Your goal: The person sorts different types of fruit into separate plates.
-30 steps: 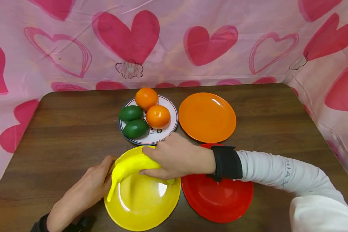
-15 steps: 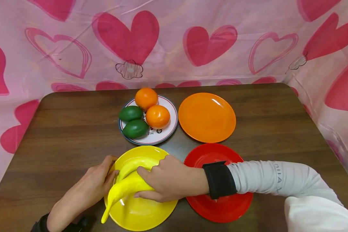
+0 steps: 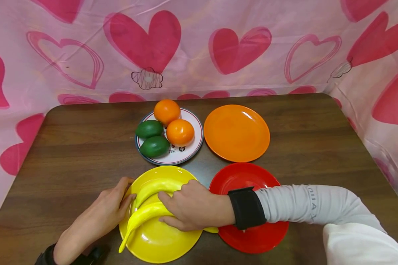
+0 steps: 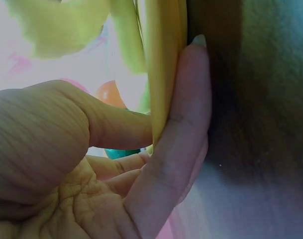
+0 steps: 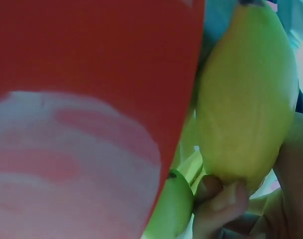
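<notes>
In the head view my right hand point(image 3: 199, 208) holds a yellow banana point(image 3: 146, 214) by its middle, over the yellow plate point(image 3: 162, 250). Its stem end reaches past the plate's left front rim; the other end shows to the right, under the hand. Behind it a second banana point(image 3: 156, 188) lies on the plate, its right end hidden by my fingers. The right wrist view has the held banana point(image 5: 246, 99) up close, fingertips point(image 5: 226, 199) against it. My left hand point(image 3: 107, 208) pinches the plate's left rim, thumb point(image 4: 121, 127) above and fingers point(image 4: 191, 94) below.
Behind stands a white plate point(image 3: 195, 145) with two oranges point(image 3: 180, 133) and two dark green oval fruits point(image 3: 154, 146). An orange plate point(image 3: 237, 133) is beside it. The red plate point(image 3: 248, 241) sits under my right forearm. A pink heart-print cloth point(image 3: 199, 44) hangs behind the table point(image 3: 73, 154).
My right hand has brought the banana toward me across the yellow plate, bringing the second banana into view behind it. My left hand stays at the rim.
</notes>
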Demonstrator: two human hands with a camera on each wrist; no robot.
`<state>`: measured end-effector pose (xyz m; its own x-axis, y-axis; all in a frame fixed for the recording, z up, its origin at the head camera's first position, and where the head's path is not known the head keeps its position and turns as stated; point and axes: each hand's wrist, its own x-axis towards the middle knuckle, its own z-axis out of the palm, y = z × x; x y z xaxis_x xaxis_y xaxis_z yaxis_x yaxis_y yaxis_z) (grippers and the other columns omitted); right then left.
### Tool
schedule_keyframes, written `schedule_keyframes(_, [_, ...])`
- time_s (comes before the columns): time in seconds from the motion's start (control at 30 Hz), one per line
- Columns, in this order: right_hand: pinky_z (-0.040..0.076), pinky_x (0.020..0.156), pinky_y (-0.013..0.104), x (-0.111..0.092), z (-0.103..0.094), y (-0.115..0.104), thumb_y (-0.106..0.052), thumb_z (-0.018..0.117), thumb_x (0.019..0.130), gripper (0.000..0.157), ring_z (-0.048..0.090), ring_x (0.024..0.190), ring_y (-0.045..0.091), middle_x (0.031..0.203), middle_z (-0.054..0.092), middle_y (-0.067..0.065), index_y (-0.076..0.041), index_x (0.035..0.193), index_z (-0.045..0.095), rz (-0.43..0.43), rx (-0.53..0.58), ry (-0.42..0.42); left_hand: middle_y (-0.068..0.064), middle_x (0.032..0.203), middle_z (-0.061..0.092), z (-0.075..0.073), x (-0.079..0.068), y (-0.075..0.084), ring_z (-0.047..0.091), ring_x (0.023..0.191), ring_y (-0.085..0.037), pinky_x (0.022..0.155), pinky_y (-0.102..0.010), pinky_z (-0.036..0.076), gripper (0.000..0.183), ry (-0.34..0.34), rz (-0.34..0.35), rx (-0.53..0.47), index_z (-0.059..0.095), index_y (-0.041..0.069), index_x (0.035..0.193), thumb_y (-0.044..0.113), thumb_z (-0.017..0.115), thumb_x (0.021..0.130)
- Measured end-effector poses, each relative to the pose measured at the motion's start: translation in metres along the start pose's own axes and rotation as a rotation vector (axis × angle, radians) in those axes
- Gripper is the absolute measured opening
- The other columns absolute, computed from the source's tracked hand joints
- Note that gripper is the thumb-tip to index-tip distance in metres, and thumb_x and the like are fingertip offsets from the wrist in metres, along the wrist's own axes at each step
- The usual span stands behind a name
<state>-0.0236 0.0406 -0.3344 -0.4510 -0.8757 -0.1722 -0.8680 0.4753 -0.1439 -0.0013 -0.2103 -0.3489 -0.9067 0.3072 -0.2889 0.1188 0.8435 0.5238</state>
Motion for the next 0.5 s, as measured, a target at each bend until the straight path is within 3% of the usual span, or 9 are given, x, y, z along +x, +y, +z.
schedule_keyframes(0.13, [0.03,0.047,0.02,0.001,0.001,-0.001,-0.057,0.039,0.097,0.041,0.038,0.042,0.008,0.055,0.038,-0.01,-0.018,0.108,0.047,0.013,-0.026,0.008,0.0,0.088,0.053,0.0,0.0,-0.001,0.048,0.07,-0.012,0.061,-0.025,0.045,0.039,0.004,0.0,-0.001,0.044,0.005,0.126,0.022,0.06,0.094])
schedule_keyframes(0.4, [0.033,0.048,0.022,-0.008,-0.009,0.003,-0.059,0.038,0.097,0.044,0.04,0.045,0.01,0.057,0.041,-0.009,-0.019,0.113,0.046,0.08,0.043,-0.027,0.0,0.085,0.052,0.002,-0.002,-0.002,0.047,0.068,-0.012,0.06,-0.025,0.044,0.038,0.037,0.016,0.009,0.045,0.006,0.124,0.019,0.062,0.092])
schedule_keyframes(0.5, [0.032,0.047,0.025,-0.019,-0.016,0.01,-0.06,0.038,0.096,0.045,0.039,0.045,0.012,0.058,0.04,-0.008,-0.018,0.109,0.046,0.136,0.069,0.021,-0.001,0.086,0.053,0.002,0.0,-0.002,0.048,0.069,-0.013,0.06,-0.026,0.045,0.039,0.024,0.006,0.009,0.044,0.005,0.125,0.021,0.061,0.093])
